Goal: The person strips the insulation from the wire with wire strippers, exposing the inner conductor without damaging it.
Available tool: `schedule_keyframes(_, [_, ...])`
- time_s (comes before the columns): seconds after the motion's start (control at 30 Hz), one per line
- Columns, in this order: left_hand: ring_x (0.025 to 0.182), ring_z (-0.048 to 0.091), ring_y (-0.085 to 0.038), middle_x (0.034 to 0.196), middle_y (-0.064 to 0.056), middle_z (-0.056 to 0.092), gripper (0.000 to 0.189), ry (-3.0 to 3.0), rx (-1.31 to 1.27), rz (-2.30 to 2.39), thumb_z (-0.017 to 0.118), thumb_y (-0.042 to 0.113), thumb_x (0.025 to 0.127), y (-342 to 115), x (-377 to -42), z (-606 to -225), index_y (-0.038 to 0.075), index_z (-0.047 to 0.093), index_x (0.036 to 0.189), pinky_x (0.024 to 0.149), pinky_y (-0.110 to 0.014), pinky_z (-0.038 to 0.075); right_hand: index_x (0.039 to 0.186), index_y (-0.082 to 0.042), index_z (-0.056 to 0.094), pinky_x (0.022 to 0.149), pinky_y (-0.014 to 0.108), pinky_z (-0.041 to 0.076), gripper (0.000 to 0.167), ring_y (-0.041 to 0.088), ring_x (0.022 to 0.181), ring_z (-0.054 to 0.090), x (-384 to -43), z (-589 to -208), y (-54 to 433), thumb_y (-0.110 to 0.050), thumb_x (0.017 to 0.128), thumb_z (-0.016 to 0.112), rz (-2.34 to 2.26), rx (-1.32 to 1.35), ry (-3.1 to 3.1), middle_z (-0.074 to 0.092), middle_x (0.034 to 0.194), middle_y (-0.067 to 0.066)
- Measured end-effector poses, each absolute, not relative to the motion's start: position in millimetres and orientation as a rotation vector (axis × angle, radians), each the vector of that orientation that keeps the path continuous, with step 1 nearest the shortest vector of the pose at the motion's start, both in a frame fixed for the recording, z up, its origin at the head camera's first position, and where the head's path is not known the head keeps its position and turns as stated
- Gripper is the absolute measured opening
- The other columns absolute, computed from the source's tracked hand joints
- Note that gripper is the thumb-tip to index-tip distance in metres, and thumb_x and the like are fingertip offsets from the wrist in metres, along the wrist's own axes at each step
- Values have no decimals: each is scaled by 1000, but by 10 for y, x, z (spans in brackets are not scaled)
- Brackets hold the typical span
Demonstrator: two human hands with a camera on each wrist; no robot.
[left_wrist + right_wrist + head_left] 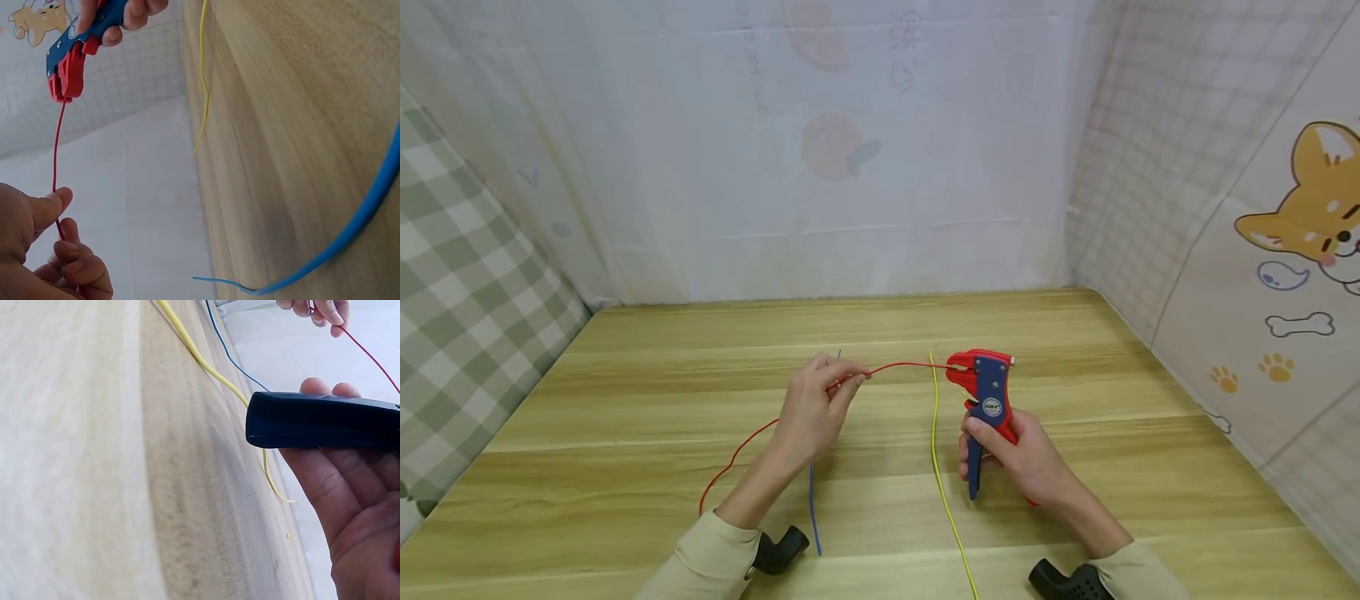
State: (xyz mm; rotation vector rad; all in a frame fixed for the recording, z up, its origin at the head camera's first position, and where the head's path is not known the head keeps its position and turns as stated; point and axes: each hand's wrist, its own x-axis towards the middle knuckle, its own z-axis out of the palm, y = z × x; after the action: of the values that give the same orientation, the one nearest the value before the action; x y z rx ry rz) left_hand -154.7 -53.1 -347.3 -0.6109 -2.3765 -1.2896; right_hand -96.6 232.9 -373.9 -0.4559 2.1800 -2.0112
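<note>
Head view downward; wrist views close; tabletop [587, 483] shared

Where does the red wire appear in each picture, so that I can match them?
Head: near the centre, the red wire runs from the left hand to the red-and-blue tool; more trails at lower left.
Left wrist: at the left, the red wire runs down from tool to hand.
Right wrist: at upper right, the red wire slants from the left hand down to the right edge.
Shared landmark: the yellow wire, seen in all three.
</note>
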Motion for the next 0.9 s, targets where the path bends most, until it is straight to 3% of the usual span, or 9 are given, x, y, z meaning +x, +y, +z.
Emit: schedule_keyframes(0.9, [67, 43, -8, 74, 0, 58, 7, -2372, -650, -1284, 75, 7, 96, -507, -1524, -3472, 8, 82, 98, 61, -24, 38, 112, 15, 51, 70, 40, 66, 34, 22, 67, 73, -928, -3703, 2290, -19, 114, 50, -1978, -388, 2257, 68, 82, 5])
